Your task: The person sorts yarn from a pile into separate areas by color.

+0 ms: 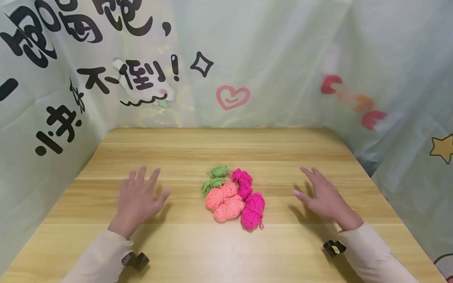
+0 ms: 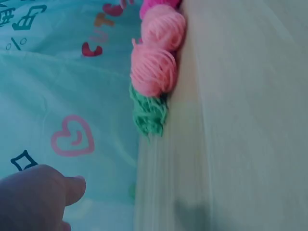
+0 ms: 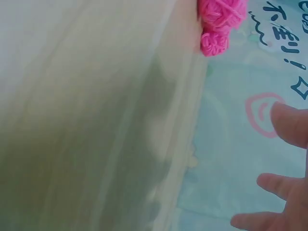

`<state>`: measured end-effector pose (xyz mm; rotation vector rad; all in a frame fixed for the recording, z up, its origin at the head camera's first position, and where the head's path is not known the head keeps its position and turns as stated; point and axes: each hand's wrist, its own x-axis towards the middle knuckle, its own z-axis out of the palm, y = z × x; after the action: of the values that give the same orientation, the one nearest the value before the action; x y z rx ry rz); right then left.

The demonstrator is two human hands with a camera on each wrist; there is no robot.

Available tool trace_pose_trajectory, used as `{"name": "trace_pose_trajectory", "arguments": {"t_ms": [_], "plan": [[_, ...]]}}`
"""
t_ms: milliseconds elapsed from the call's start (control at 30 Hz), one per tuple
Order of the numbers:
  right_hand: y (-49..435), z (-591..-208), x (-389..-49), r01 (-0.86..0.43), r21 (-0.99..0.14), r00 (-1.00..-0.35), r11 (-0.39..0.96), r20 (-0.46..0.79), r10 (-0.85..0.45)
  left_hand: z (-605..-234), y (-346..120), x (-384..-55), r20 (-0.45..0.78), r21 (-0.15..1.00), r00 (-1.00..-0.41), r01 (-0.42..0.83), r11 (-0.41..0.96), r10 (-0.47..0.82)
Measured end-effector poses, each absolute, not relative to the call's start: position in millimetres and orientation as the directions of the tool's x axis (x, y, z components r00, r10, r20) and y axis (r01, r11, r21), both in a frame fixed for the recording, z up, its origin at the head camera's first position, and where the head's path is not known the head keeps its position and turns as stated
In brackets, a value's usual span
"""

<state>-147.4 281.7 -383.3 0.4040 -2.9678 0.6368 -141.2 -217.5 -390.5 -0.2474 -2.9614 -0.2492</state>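
**Tangling looks the likeliest trouble**

On the wood-grained, pale-brown bench (image 1: 230,255), soft yarn lies in one close cluster near the middle, between the hands and well apart from both. The left hand (image 1: 138,201) is spread wide with its fingers straight, holding nothing; the right hand (image 1: 327,199) is likewise opened out and empty, thumb apart from the fingers.

Because the bundles sit against one another, lifting one could drag its neighbour along. The frayed, dull-green yarn bundle (image 1: 213,186) seems the readiest to unravel if pinched by a single strand. A stray loop at the lower end of the plump, oval magenta yarn skein (image 1: 253,211) might catch on a fingertip or on the boxy black wrist camera (image 1: 334,248) at the right sleeve.

Textures differ: the compact, small green yarn roll (image 1: 219,171) looks tightly wound, the rounded salmon-pink yarn ball (image 1: 219,196) and the thick salmon-pink yarn bundle (image 1: 229,209) show long parallel strands, and the knobbly magenta yarn clump (image 1: 243,182) is crumpled. All would probably squash under a firm grip.
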Motion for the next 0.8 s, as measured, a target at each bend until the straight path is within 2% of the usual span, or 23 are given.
{"name": "trace_pose_trajectory", "arguments": {"t_ms": [233, 433, 800], "plan": [[272, -384, -155, -0.25, -0.5, -0.967, 0.829, 0.092, -0.237, -392, -192, -150, 0.221, 0.252, -0.93, 0.346, 0.904, 0.294], [261, -387, -160, -0.244, -0.609, -0.963, 0.755, 0.06, -0.262, -392, -166, -154, 0.246, 0.268, -0.882, 0.46, 0.846, 0.402], [239, -390, -166, -0.205, -0.72, -0.947, 0.663, -0.026, -0.321, -394, -126, -155, 0.154, 0.305, -0.849, 0.527, 0.793, 0.505]]}}
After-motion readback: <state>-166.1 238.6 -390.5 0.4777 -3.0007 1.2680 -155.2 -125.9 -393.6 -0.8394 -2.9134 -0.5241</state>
